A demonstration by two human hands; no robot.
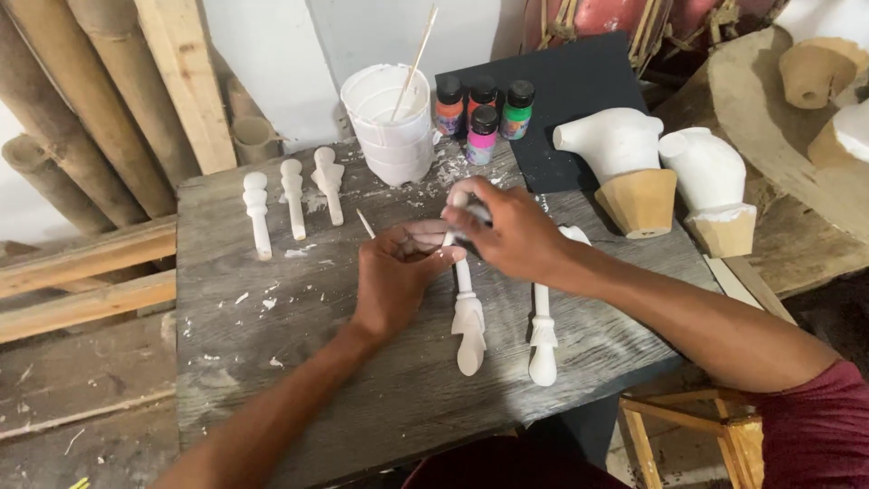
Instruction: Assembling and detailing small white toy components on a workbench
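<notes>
The white spindle (467, 303) runs from between both hands down toward the person, its flared foot lying on the board (272, 362). The left hand (398, 272) is curled about the spindle's upper shaft, fingers closed loosely against it. The right hand (511, 237) is closed over the top end, pinching something dark and small there (a brush or a cap, I cannot tell which). The piece looks like turned wood under a chalky white coat: light, stiff, likely to snap at its thin necks, and the coat may smear or chip if wet. The plain shaft between the beads seems the safest hold, where the left hand is now.

Just right of it, below the right wrist, lies a second spindle (543, 349), its top hidden by the forearm. Well to the left of the left hand lie three smaller pegs (291, 204). Beyond the hands stand a white tub (391, 122) with a stick (415, 63) in it and four paint bottles (483, 113); right of those, two white busts (665, 177) on tan bases.

The spindle's head is covered by the right hand, and the tub's contents cannot be made out
</notes>
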